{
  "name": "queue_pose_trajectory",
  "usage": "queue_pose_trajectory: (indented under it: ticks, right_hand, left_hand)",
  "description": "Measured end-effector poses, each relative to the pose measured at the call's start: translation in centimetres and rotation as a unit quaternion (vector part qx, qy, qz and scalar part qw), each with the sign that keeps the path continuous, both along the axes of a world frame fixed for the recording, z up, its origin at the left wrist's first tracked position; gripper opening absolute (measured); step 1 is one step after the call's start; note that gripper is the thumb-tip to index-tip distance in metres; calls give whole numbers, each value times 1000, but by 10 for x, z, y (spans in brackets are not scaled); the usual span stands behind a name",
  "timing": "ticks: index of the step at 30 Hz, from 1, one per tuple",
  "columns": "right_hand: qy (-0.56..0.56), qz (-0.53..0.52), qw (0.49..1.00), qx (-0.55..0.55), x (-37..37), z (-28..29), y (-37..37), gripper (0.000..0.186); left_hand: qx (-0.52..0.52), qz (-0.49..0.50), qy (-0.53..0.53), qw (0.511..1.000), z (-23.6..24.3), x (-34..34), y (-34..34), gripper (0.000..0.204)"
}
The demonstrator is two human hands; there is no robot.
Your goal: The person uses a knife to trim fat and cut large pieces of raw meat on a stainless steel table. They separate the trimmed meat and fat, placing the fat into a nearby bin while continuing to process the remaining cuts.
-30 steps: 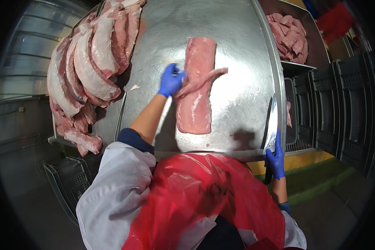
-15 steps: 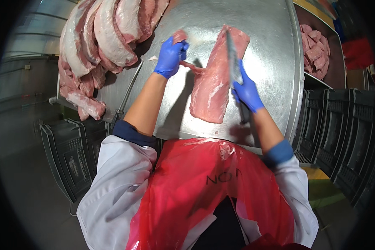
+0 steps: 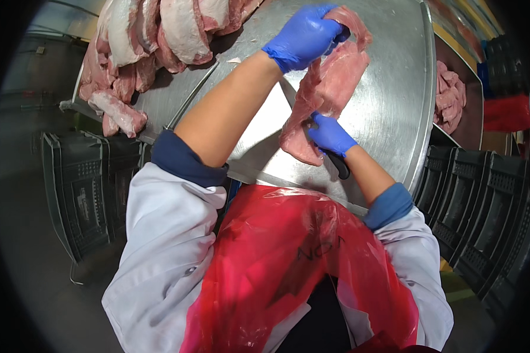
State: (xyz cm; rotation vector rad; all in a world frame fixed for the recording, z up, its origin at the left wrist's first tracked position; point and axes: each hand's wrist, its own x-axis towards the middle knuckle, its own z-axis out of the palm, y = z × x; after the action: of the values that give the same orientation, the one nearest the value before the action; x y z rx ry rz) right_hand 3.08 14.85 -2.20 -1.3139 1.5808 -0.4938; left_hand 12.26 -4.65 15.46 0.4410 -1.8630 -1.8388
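Observation:
A long pink loin of meat (image 3: pixel 341 82) lies lengthwise before me on the steel table. My left hand (image 3: pixel 307 38), in a blue glove, is closed on a strip of meat (image 3: pixel 355 28) above the loin's far end, and the strip curls over to the right of my fingers. Against the loin's near right side is my right hand (image 3: pixel 334 136), gloved in blue too, wrapped round a knife. The knife's black handle (image 3: pixel 339 167) sticks out below my palm; its blade is hidden by the meat.
Big fat-covered pieces of meat (image 3: pixel 182 32) are heaped at the table's far left, beside a sharpening steel (image 3: pixel 194 94). A metal bin (image 3: pixel 476 94) with cut meat (image 3: pixel 449 97) stands at the right. Dark plastic crates (image 3: pixel 79 194) flank the steel table (image 3: pixel 388 126).
My left hand has moved right and up over the loin's far end with the strip. My right hand has come nearer and left, and the knife blade has gone out of sight.

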Motion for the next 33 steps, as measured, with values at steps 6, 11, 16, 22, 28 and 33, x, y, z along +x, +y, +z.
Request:
queue_pose_trajectory:
  ticks: [6,11,16,22,28,33]
  right_hand:
    - [-30,162,982,91,0,56,91,69]
    - [-52,179,976,116,73,29,17,66]
    - [-85,226,970,-36,60,8,75,68]
    - [-237,-135,962,23,-58,6,123,77]
    - [-191,-303,933,-26,-90,-17,133,85]
    - [-214,-350,911,32,-62,-19,133,84]
  left_hand:
    - [-161,98,60,980,62,92,15,15]
    - [-186,301,36,935,105,244,78,32]
    - [-186,426,92,880,163,391,152,43]
    - [-236,470,-227,820,44,571,175,32]
    - [-307,312,-431,789,-125,342,139,56]
    - [-404,92,-215,884,-212,77,116,52]
